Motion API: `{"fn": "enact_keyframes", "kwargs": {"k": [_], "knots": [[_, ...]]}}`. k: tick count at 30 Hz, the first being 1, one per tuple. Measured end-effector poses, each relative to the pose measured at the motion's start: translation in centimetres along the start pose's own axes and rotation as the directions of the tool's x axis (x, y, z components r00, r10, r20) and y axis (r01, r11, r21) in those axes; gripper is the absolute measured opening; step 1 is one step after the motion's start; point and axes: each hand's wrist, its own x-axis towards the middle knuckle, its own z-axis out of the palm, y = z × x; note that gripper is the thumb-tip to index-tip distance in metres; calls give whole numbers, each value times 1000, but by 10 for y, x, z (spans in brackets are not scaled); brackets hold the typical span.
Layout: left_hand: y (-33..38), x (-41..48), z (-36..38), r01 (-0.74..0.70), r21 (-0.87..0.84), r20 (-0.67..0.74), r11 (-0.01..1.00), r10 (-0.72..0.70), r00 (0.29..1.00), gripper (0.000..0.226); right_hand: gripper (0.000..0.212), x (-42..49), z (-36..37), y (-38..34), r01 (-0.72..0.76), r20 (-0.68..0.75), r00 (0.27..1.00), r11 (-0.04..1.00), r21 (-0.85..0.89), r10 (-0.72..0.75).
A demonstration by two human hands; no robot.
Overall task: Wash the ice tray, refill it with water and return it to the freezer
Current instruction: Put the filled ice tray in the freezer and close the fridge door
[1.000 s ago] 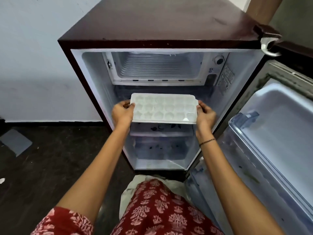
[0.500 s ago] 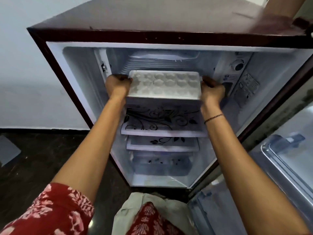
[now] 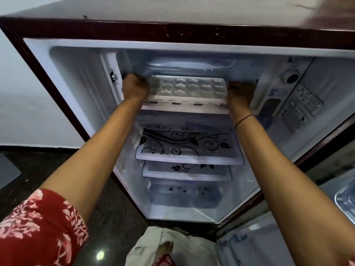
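Fridge (image 3: pixel 172 27) open; my left hand (image 3: pixel 135 88) and right hand (image 3: pixel 240 93) grip one ice tray (image 3: pixel 188 87), two patterned shelves (image 3: pixel 188 146) at six o'clock.

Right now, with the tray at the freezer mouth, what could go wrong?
The ice tray is held at the freezer compartment's mouth; tilted, any water in it could spill onto the patterned shelf below. The left hand and right hand grip its ends near the compartment's walls, so knuckles may jam.
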Motion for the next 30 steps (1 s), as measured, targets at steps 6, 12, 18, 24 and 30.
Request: {"fn": "enact_keyframes", "kwargs": {"k": [6, 12, 18, 24, 30], "knots": [[1, -8, 0, -44, 45, -1, 998, 44, 999, 29, 26, 3, 1, -4, 121, 16, 992, 959, -255, -121], [5, -41, 14, -307, 337, 89, 890, 295, 951, 62, 60, -27, 8, 11, 409, 275, 913, 694, -593, -302], [5, -22, 32, -365, 451, 252, 815, 276, 928, 68, 67, -12, 16, 11, 437, 320, 900, 627, -645, -297], [11, 3, 43, -379, 452, 327, 808, 245, 913, 68, 68, 11, 28, 8, 449, 330, 893, 626, -638, -305], [16, 21, 50, -371, 420, 341, 828, 235, 910, 69, 69, 27, 40, 3, 409, 302, 912, 625, -664, -276]]}}
